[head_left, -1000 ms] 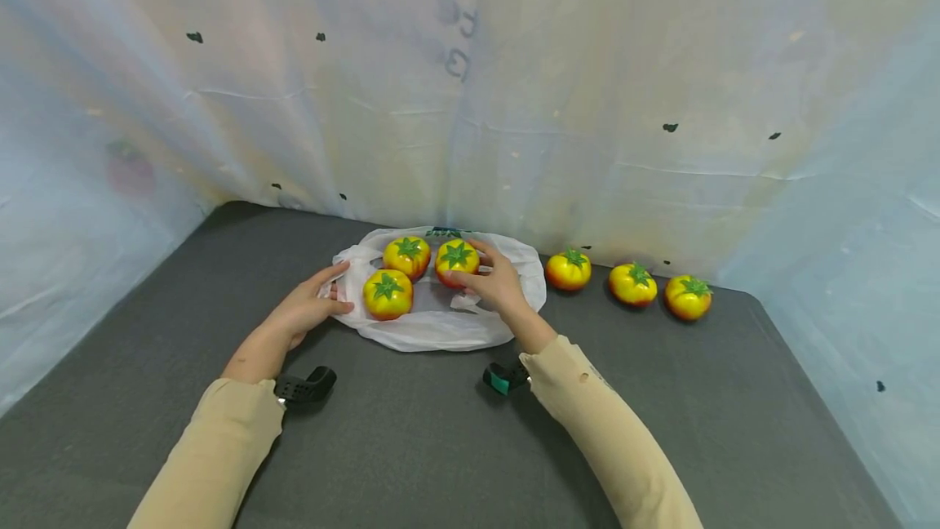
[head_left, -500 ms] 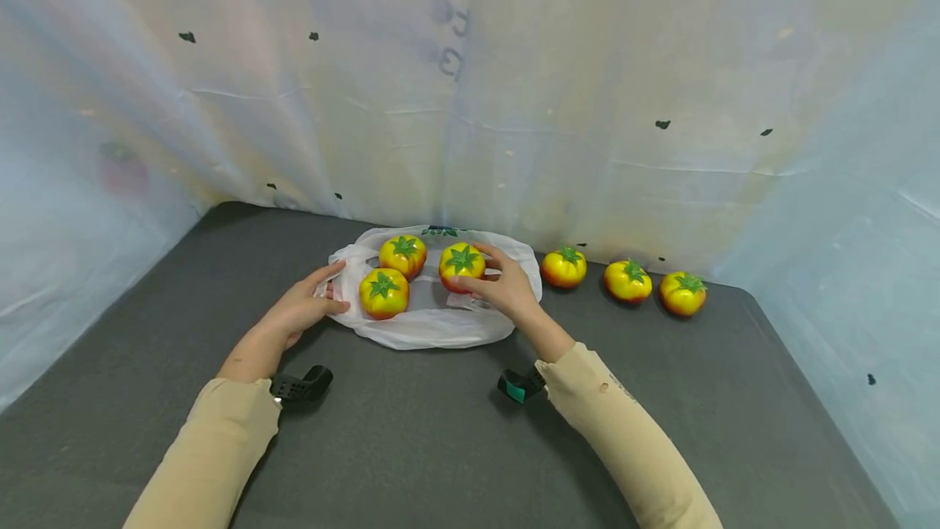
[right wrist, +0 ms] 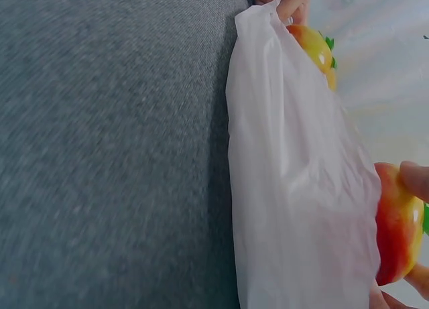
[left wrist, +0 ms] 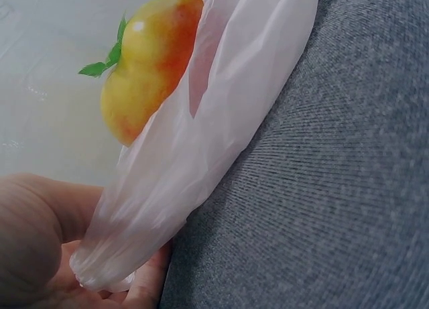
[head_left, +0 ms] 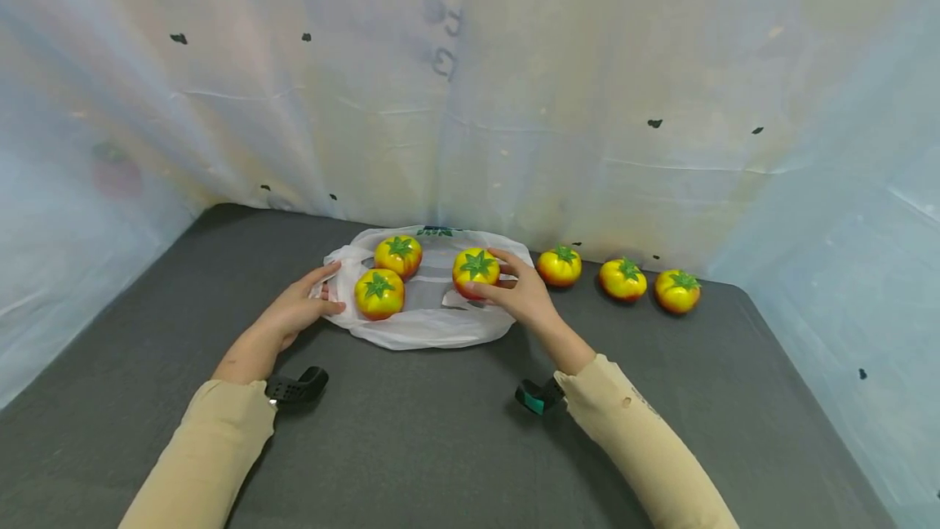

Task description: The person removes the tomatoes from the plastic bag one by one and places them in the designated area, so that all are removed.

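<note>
The left hand (head_left: 297, 304) pinches the left end of a white plastic bag (head_left: 429, 333), with the thumb and fingers closed on it. The right hand (head_left: 525, 296) holds a yellow and red tomato (head_left: 476, 269) with its fingers and thumb around the sides. This tomato is at the right part of the bag's open top, green leaves up. I can't tell if it touches the bag's bottom. At the left part of the bag sit a back tomato (head_left: 398, 255) and a front tomato (head_left: 379, 294), close together. On the dark table (head_left: 411, 447), 3 other tomatoes (head_left: 622, 279) sit in a row, right of the bag.
</note>
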The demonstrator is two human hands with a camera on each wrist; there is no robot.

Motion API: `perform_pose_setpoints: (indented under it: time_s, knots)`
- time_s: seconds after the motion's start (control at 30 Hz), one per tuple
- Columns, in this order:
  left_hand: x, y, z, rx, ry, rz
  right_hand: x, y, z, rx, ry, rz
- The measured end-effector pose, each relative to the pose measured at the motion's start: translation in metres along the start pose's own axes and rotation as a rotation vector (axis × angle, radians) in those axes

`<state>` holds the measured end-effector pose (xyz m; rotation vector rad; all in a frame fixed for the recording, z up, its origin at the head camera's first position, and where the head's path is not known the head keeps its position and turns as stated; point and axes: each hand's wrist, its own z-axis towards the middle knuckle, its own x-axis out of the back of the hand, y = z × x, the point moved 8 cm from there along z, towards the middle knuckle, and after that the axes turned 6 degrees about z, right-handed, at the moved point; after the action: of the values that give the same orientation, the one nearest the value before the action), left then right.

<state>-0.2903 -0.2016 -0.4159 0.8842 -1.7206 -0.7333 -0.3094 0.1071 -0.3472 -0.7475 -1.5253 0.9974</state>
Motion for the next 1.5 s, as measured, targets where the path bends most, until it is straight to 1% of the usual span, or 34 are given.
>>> perform_pose_setpoints:
  time_s: [0.1,0.33,0.5,0.73,0.9,1.13,1.23,1.5]
  knots:
    - [0.000,-0.001,0.000,0.007,-0.002,0.001,0.006,0.001,-0.004,0.008,0.002,-0.002]
    - [0.001,-0.001,0.000,-0.002,0.001,0.008,0.021,0.011,-0.011,-0.010,0.002,0.093]
    - [0.002,0.000,-0.002,0.003,-0.004,0.008,0.030,0.015,-0.016,-0.027,0.012,0.097]
    - [0.001,0.003,-0.004,-0.017,-0.008,-0.015,0.042,0.019,-0.022,-0.034,0.017,0.145]
    - [0.001,0.004,-0.004,-0.024,-0.015,-0.010,0.053,0.023,-0.027,-0.031,0.030,0.176]
    - [0.000,0.004,-0.003,-0.023,-0.023,-0.006,0.069,0.027,-0.034,-0.017,0.050,0.142]
    - [0.000,0.003,-0.002,-0.019,-0.026,-0.006,0.074,0.030,-0.037,-0.024,0.060,0.122]
    - [0.003,0.002,-0.004,-0.016,-0.021,-0.003,0.082,0.038,-0.041,-0.032,0.059,0.068]
